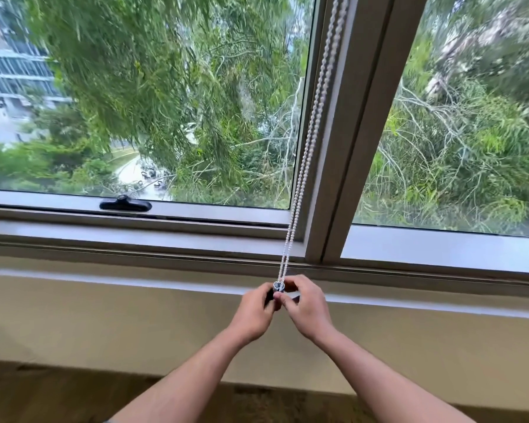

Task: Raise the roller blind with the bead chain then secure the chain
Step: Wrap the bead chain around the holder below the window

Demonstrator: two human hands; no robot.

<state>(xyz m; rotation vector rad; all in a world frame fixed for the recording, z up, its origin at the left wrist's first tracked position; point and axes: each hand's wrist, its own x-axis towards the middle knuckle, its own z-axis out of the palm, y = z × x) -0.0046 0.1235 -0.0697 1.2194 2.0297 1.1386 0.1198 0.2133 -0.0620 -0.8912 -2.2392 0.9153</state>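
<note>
So both hands are bunched up right at the bottom loop of the bead chain (310,129), just below the window sill (104,280) and in front of the beige wall (104,325). The left hand (255,309) is curled in from the left, fingers closed around something dark at the chain's lower end. The right hand (306,305) comes in from the right with thumb and fingertips pinched together on the same spot, so the 2 hands are touching each other there. Between them sits a small grey clip piece (279,286), and the chain's loop goes right into the top of it. Can't tell exactly what the dark bit under the left fingers is, it's mostly covered.

The chain itself is 2 strands of small white beads running side by side, pulled straight and taut. It slants from the hands up and to the right, crossing the lower window frame and then running along the left edge of the vertical window post (358,117) until it leaves the top of the shot. The strands stay close together the whole way and meet at the clip.

No blind fabric shows over the glass, just green trees (165,71) outside both panes. A black window latch (125,204) lies flat on the lower frame, well to the left of the hands. Both forearms are bare.
</note>
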